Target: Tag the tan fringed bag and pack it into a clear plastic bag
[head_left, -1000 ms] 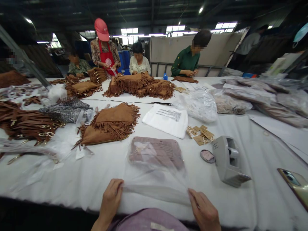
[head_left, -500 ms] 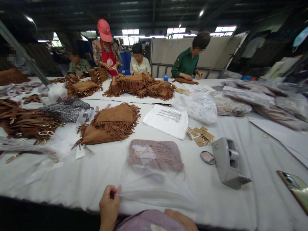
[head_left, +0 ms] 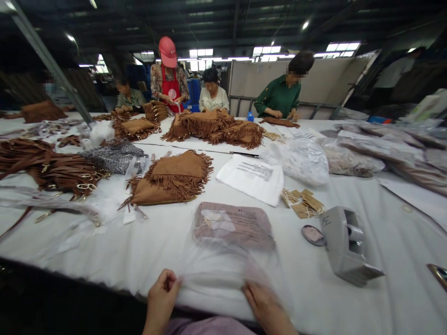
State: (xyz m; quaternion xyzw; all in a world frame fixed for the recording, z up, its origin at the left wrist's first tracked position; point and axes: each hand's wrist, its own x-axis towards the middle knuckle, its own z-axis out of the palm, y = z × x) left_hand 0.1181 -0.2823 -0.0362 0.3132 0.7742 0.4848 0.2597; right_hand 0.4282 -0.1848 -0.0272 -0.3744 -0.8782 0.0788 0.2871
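A clear plastic bag (head_left: 223,267) with printed text lies before me, its near end toward my body. Inside it rests a flat mauve-brown pouch (head_left: 240,237) with rounded corners, a pale tag visible through the film. My left hand (head_left: 162,291) pinches the bag's near left corner between thumb and fingers. At the near right part of the bag is my right hand (head_left: 265,304); its fingers are blurred and partly behind the film, so their grip cannot be made out.
Brown fringed bags (head_left: 174,177) lie beyond, left of a white printed sheet (head_left: 251,179). Tan tags (head_left: 307,204), a small round dish (head_left: 313,235) and a grey tape dispenser (head_left: 349,246) stand at right. Brown straps (head_left: 52,165) pile up left. Several co-workers sit or stand across the table.
My right hand has come up from near my lap to the bag's near right edge. The view has shifted slightly left; my left hand keeps its pinch on the corner.
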